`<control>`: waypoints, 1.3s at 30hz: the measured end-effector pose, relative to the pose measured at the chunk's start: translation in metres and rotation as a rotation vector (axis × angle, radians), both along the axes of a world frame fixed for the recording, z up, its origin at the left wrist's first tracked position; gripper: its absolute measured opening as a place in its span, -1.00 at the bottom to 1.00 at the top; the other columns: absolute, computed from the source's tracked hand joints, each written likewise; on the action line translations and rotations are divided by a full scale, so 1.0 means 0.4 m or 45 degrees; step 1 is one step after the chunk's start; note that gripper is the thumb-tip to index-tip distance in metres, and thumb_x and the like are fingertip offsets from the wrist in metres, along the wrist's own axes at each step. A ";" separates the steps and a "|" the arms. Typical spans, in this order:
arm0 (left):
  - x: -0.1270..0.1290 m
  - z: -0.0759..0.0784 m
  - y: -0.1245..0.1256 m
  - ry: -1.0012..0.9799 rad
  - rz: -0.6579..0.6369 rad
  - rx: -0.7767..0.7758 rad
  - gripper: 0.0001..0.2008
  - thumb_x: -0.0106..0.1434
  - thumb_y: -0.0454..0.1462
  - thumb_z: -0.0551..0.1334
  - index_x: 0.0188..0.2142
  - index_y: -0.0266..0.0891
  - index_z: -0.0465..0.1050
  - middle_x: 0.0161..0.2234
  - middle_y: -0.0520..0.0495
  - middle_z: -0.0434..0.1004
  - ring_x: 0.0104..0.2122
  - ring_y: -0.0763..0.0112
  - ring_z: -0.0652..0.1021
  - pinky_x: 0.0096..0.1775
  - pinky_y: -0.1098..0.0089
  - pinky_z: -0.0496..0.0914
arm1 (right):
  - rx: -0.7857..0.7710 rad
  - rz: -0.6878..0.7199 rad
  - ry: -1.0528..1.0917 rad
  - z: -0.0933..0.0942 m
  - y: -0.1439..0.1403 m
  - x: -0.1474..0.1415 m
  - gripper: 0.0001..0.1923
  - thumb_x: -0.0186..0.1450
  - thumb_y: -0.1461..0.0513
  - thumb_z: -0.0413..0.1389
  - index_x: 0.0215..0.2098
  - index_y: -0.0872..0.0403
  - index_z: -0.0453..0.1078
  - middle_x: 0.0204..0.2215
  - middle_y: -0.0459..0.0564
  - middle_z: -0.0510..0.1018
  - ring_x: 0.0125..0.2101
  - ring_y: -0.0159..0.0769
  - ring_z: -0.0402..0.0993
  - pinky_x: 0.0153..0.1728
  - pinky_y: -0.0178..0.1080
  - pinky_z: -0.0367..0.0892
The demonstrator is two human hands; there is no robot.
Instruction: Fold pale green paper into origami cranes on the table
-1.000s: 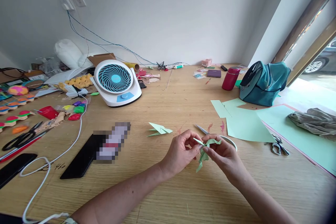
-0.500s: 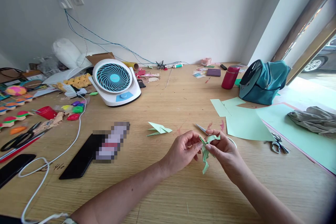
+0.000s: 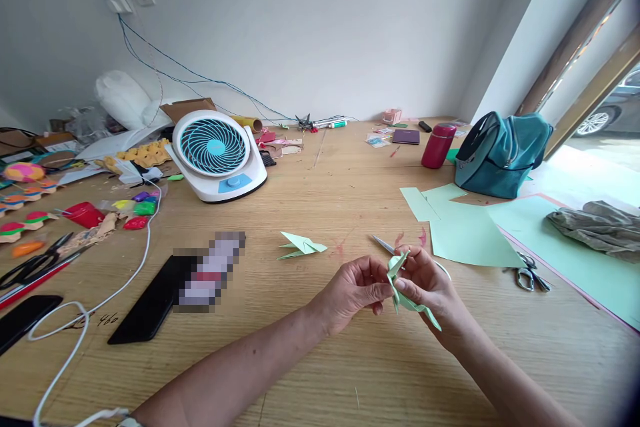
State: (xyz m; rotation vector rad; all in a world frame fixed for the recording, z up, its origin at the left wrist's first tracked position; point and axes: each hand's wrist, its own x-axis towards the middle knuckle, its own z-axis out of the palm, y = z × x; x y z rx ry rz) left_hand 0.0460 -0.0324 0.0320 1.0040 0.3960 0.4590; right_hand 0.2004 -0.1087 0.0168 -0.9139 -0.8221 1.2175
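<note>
Between my two hands, above the table, is a folded strip of pale green paper [image 3: 412, 304] with bent, pointed ends. My right hand [image 3: 425, 283] pinches it between thumb and fingers, one end trailing down across the palm side. From the left, my left hand [image 3: 361, 285] pinches the paper's edge with thumb and forefinger. Just behind my hands lie scissors [image 3: 383, 243], their blades showing and handles mostly hidden by my right hand. A second folded green paper piece [image 3: 302, 245], pointed like a bird or plane, rests on the table to the left.
Green paper sheets [image 3: 473, 237] and another pair of scissors [image 3: 528, 277] lie right of my hands. A black phone [image 3: 150, 300] and a blurred-out object [image 3: 213, 270] lie left. Farther back stand a fan [image 3: 215, 153], a red flask [image 3: 439, 146] and a teal bag [image 3: 503, 155].
The green paper has been turned in my hands: its lower end, which hung straight down, now points down to the right. My left hand has shifted slightly; both hands stay in nearly the same place.
</note>
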 end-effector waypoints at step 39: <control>-0.002 0.007 0.006 0.077 0.120 -0.203 -0.61 -0.08 -0.19 0.56 -0.27 -0.23 0.55 -0.44 0.09 0.41 -0.43 0.59 0.39 -0.38 0.51 0.24 | 0.562 -0.404 -1.395 0.029 -0.028 0.022 -0.67 0.34 0.41 0.06 -0.05 -0.08 0.46 -0.28 -0.02 0.51 -0.29 -0.26 0.49 -0.32 -0.23 0.36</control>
